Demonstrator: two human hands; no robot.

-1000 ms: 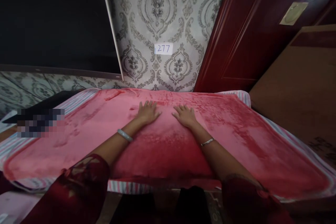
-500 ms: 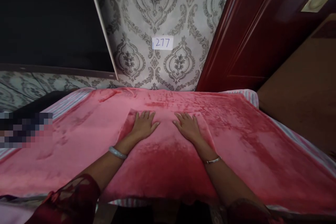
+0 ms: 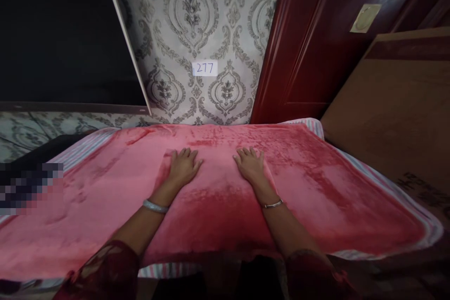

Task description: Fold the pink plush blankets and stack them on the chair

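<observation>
A pink plush piece of cloth (image 3: 214,215) lies flat in front of me, its sides running under my wrists. Whether it is folded or a separate piece, I cannot tell. My left hand (image 3: 183,166) rests palm down near its far left corner, fingers slightly spread. Near the far right corner my right hand (image 3: 250,164) presses flat in the same way. Neither hand grasps anything. Beneath the cloth spreads a larger pink plush blanket (image 3: 105,187) of the same colour, with light and dark patches in its pile.
Striped cloth (image 3: 170,270) shows at the blanket's edges. Behind stands a patterned wall with a paper label (image 3: 205,68) reading 277. A dark screen (image 3: 66,37) is at left, a dark red door (image 3: 309,47) and a cardboard box (image 3: 393,103) at right.
The view has turned to the right, showing more of the cardboard box. My hands stay flat on the cloth; the right hand's fingers are closer together.
</observation>
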